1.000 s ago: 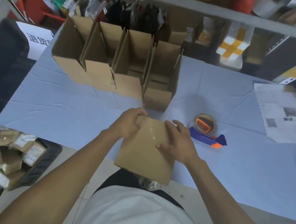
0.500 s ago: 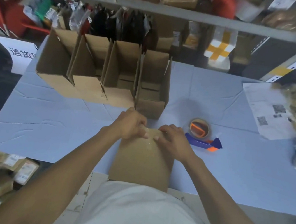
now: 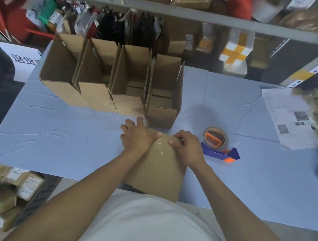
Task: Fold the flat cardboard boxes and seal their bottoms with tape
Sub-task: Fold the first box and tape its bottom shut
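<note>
1. The surface (image 3: 54, 139), covered in pale blue sheeting, fills the middle of the view; the other places below are given from the box being sealed.
2. A metal shelf (image 3: 148, 9) runs across the top of the view, well beyond the box, crowded with parcels and bags.
3. A row of four folded boxes (image 3: 104, 97) stands open-topped on the surface just beyond the box, the rightmost one nearly touching its far edge.
4. The box being sealed (image 3: 159, 171) sits at the near edge of the surface against the person's white shirt, taped face up, with a shiny strip of clear tape (image 3: 160, 151) running along it.
5. A printed paper sheet (image 3: 288, 117) with square codes lies far to the right of the box and beyond it.
6. The left hand (image 3: 137, 137) lies on the box's far left corner, fingers spread and fairly straight over the edge, thumb on the tape.
7. The right hand (image 3: 187, 146) rests on the far right corner, fingers curled down, fingertips pressing at the tape's end.
8. The tape dispenser (image 3: 219, 148), blue and orange with its roll, lies just right of the box.
</note>
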Demonstrator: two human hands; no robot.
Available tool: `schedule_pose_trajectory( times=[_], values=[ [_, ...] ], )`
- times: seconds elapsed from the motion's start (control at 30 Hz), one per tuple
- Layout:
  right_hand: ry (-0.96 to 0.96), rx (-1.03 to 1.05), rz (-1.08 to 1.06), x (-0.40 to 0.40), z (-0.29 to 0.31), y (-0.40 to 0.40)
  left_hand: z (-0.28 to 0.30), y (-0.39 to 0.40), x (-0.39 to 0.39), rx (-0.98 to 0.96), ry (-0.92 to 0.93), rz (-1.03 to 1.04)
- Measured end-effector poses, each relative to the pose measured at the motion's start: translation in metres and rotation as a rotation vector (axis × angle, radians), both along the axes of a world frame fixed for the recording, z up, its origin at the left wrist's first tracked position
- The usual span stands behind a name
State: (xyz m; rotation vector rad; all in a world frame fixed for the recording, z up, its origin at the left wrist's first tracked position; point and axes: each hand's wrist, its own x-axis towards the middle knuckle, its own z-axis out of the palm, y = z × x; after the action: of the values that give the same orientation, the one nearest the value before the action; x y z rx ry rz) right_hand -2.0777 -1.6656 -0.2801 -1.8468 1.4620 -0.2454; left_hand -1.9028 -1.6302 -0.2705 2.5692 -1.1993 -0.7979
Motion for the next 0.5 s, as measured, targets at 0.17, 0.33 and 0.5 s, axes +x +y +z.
schedule_pose_trajectory(
  times=[0.17, 0.33, 0.5],
  values=[
    [-0.026, 0.014, -0.157, -0.004, -0.004, 0.013, -0.003, 0.046, -0.040, -0.080, -0.243, -0.373],
    [-0.127, 0.167, -0.128, -0.022, -0.007, 0.034, -0.016, 0.056, -0.047, -0.023, -0.133, -0.636],
    [-0.539, 0.596, -0.898, -0.045, -0.016, 0.025, -0.013, 0.046, -0.031, -0.071, -0.104, -0.817]
  ],
)
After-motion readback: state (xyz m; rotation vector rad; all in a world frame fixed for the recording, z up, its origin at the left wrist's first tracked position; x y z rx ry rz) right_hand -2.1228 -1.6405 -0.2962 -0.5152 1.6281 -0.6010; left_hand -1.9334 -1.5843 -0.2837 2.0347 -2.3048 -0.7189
